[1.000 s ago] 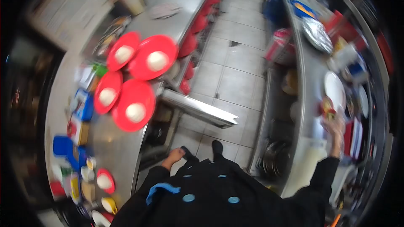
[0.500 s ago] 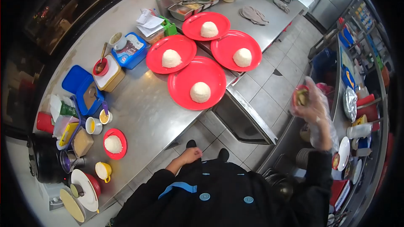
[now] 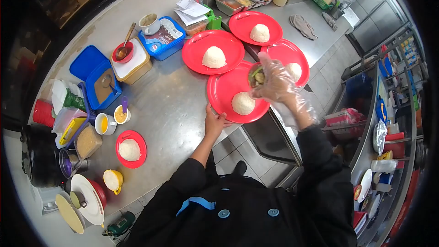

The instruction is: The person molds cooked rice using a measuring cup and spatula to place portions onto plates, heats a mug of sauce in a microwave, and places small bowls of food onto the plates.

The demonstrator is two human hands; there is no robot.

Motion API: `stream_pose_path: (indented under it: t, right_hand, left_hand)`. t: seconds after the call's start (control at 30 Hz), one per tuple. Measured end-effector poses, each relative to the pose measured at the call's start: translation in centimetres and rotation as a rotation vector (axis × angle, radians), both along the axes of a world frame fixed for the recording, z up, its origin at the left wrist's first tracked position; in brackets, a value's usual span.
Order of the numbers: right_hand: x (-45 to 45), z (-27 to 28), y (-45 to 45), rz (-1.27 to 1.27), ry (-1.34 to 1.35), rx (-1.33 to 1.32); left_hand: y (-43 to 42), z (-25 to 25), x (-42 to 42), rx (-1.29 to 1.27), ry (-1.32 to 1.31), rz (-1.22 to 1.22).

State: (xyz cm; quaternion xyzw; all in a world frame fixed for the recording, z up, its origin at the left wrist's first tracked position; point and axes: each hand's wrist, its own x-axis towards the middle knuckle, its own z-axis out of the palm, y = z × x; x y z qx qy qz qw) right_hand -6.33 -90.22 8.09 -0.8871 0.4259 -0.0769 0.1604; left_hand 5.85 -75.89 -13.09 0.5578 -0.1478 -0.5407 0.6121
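Note:
My left hand point(image 3: 216, 121) is at the near rim of the closest red plate point(image 3: 224, 84), its thumb and fingers holding the edge. A dome of white rice point(image 3: 243, 104) sits on that plate. My right hand point(image 3: 276, 80), in a clear plastic glove, grips a small bowl of green vegetable pieces point(image 3: 257, 77) over the plate's far right side. Behind it is another red plate point(image 3: 292, 55), its rice partly covered by the hand. Two more red plates with rice domes, one at the left point(image 3: 194, 57) and one at the back point(image 3: 240, 23), stand close by.
A small red plate of rice point(image 3: 143, 139), a yellow cup point(image 3: 120, 184) and white cups point(image 3: 104, 126) stand on the steel counter point(image 3: 169, 96). Blue tubs point(image 3: 162, 48) line the wall. An open drawer point(image 3: 270, 142) juts out below; shelves point(image 3: 388, 110) stand right.
My right hand has come left from beside the shelves, carrying the small bowl over the plates. The left hand has risen from my waist to the closest plate's rim. The view has shifted.

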Motion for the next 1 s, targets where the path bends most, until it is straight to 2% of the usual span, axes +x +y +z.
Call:
stream_pose_path:
  t: [0.27, 0.53, 0.67, 0.7, 0.77, 0.83, 0.9, 0.97, 1.0]
  right_hand:
    - [6.1, -6.0, 1.5, 0.025, 0.065, 0.094]
    - [9.0, -8.8, 1.9, -0.038, 0.185, 0.189]
    - [7.9, -10.7, 1.9, -0.019, 0.005, 0.192]
    - [7.3, -9.6, 2.5, -0.033, 0.008, 0.097]
    - [4.5, -7.7, 3.1, -0.095, 0.008, 0.007]
    - [-1.6, -6.1, 3.1, -0.168, -0.119, -0.186]
    - [-9.7, -4.6, 3.5, -0.276, -0.293, -0.312]
    - [-20.1, -4.7, 5.2, -0.582, -0.118, -0.369]
    - [-25.5, -4.9, 6.3, -0.689, -0.1, -0.377]
  left_hand:
    - [0.8, 0.0, -0.6, 0.003, -0.039, -0.004]
    - [1.1, 0.3, -0.5, -0.003, 0.013, -0.005]
    - [2.1, -0.1, -0.1, 0.006, 0.049, -0.077]
    - [2.5, -0.3, 0.0, 0.017, 0.049, -0.107]
    - [3.9, 0.4, 0.0, 0.055, 0.019, -0.134]
    - [5.4, 1.4, 0.3, 0.181, -0.118, -0.315]
    - [7.1, 3.0, 0.1, 0.195, -0.115, -0.494]
    - [7.9, 4.0, -1.3, 0.223, -0.127, -0.58]
    - [8.1, 4.4, -2.3, 0.241, -0.269, -0.664]
